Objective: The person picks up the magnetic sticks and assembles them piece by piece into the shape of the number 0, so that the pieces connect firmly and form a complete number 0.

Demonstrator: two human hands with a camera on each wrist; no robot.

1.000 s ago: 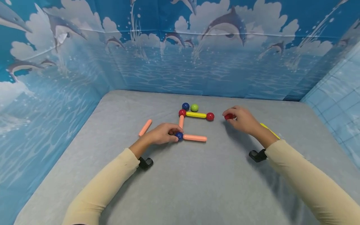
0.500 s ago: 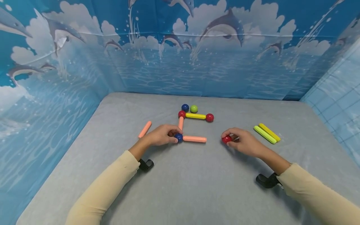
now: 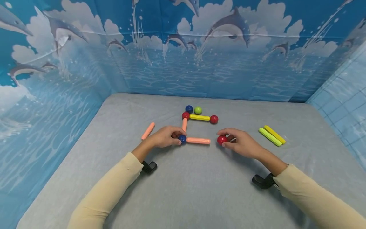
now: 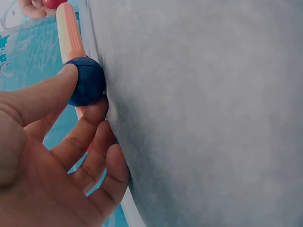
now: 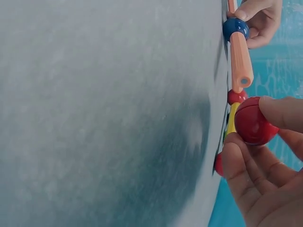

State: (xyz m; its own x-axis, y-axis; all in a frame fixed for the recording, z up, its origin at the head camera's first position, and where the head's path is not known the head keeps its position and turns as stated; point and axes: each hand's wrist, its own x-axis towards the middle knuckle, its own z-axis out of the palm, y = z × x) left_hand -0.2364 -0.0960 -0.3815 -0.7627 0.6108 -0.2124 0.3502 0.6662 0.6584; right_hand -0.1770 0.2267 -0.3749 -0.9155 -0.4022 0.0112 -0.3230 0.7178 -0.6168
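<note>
Room we see narrow right of frame centre, between the ribbed salmon-pink stick [image 3: 198, 140] and the shiny red ball [image 3: 221, 140]; right hand [image 3: 241, 143] pinches this ball, left hand [image 3: 166, 136] the shiny dark-blue ball [image 3: 182, 139].

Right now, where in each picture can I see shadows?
Head view: soft shadows beside both sleeves on the grey cloth; left wrist view: darkened cloth beside the left hand; right wrist view: a broad shadow left of the held red ball.
</note>
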